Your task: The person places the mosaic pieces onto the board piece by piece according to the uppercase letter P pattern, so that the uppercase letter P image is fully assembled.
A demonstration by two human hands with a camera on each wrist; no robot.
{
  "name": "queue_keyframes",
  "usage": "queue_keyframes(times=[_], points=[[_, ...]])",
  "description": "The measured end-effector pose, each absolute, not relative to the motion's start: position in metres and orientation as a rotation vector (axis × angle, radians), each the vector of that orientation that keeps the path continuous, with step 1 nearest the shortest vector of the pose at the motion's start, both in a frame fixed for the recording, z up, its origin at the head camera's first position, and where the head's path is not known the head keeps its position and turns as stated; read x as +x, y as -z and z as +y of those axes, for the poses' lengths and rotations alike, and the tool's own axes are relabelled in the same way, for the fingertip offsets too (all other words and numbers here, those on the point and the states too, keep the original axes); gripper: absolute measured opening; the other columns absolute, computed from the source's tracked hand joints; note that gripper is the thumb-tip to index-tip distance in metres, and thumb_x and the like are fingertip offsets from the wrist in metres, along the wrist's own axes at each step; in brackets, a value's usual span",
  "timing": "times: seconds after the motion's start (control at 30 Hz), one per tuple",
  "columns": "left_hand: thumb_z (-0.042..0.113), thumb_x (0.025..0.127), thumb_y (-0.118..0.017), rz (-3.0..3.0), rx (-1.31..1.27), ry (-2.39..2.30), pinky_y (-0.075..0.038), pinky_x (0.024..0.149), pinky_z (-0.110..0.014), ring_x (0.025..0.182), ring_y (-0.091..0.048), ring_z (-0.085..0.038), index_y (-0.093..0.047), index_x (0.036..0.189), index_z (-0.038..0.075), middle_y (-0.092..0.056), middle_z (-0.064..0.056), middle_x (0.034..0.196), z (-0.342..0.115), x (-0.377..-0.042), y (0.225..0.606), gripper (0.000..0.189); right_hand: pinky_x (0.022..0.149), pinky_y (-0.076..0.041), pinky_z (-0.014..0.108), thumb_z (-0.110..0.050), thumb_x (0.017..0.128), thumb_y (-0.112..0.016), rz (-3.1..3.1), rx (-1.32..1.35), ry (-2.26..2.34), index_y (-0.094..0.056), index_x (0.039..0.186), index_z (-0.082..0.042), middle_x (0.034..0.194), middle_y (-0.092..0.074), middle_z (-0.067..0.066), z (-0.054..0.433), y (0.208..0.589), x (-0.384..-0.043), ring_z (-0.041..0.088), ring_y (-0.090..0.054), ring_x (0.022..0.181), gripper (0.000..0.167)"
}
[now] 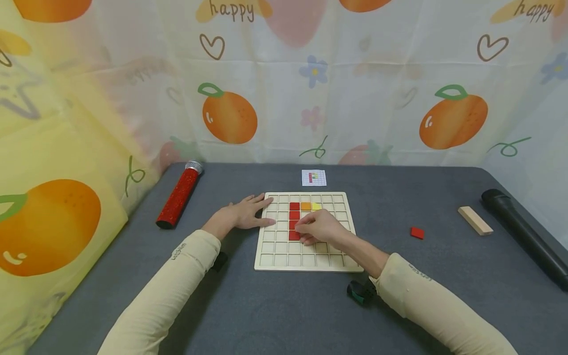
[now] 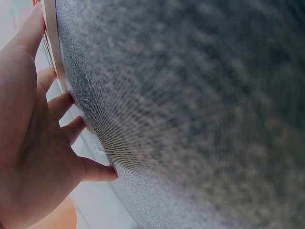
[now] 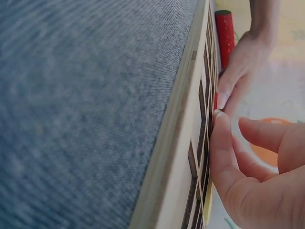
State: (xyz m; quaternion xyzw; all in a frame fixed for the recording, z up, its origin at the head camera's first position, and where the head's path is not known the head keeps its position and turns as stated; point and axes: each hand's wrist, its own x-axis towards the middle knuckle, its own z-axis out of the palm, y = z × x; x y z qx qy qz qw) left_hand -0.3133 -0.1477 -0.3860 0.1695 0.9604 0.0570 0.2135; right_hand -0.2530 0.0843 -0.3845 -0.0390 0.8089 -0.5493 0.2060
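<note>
A pale wooden grid board [image 1: 276,248] lies on the grey table. In it a column of several red tiles [image 1: 294,215] runs downward, with an orange tile [image 1: 305,206] and a yellow tile [image 1: 316,206] to the right of its top. My left hand [image 1: 243,213] rests with spread fingers at the board's left edge, thumb and fingertips touching the rim. My right hand [image 1: 323,228] bends over the board's middle, fingertips right at the lowest red tiles. In the right wrist view the index fingertip [image 3: 219,113] meets a red tile's edge, and the thumb stands apart from it.
Behind the board lies a small printed card [image 1: 314,178] with a coloured grid pattern. A loose red tile [image 1: 417,232], a wooden block [image 1: 475,220] and a black cylinder [image 1: 525,236] lie to the right. A red glittery microphone-like stick [image 1: 179,197] lies at the left.
</note>
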Motion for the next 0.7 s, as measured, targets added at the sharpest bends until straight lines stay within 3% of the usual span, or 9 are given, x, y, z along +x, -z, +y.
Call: queue_keyframes(times=[0.23, 0.4, 0.7], points=[[0.066, 0.091, -0.044, 2.665, 0.472, -0.140, -0.010, 0.103, -0.070, 0.144, -0.003, -0.030, -0.010, 0.155, 0.026, -0.003, -0.004, 0.160, -0.147, -0.313, 0.384, 0.083, 0.064, -0.056, 0.028, -0.007, 0.090, -0.066, 2.249, -0.121, 1.539, -0.068, 0.107, 0.005, 0.086, -0.067, 0.013, 0.086, 0.384, -0.253, 0.017, -0.065, 0.067, 0.020], [0.066, 0.091, -0.044, 2.664, 0.477, -0.144, -0.009, 0.103, -0.070, 0.144, -0.003, -0.031, -0.010, 0.155, 0.025, -0.003, -0.005, 0.160, -0.147, -0.311, 0.383, 0.083, 0.067, -0.054, 0.029, -0.017, 0.091, -0.067, 2.267, -0.242, 1.460, -0.069, 0.108, 0.000, 0.085, -0.066, 0.009, 0.097, 0.384, -0.256, 0.017, -0.063, 0.073, 0.024], [0.066, 0.091, -0.044, 2.670, 0.490, -0.135, -0.009, 0.103, -0.070, 0.144, -0.004, -0.031, -0.010, 0.155, 0.026, -0.003, -0.004, 0.160, -0.148, -0.311, 0.384, 0.083, 0.088, -0.050, 0.038, -0.023, 0.093, -0.065, 2.100, -0.552, 1.508, -0.058, 0.127, 0.001, 0.116, -0.062, 0.012, 0.143, 0.379, -0.259, 0.025, -0.061, 0.101, 0.042]])
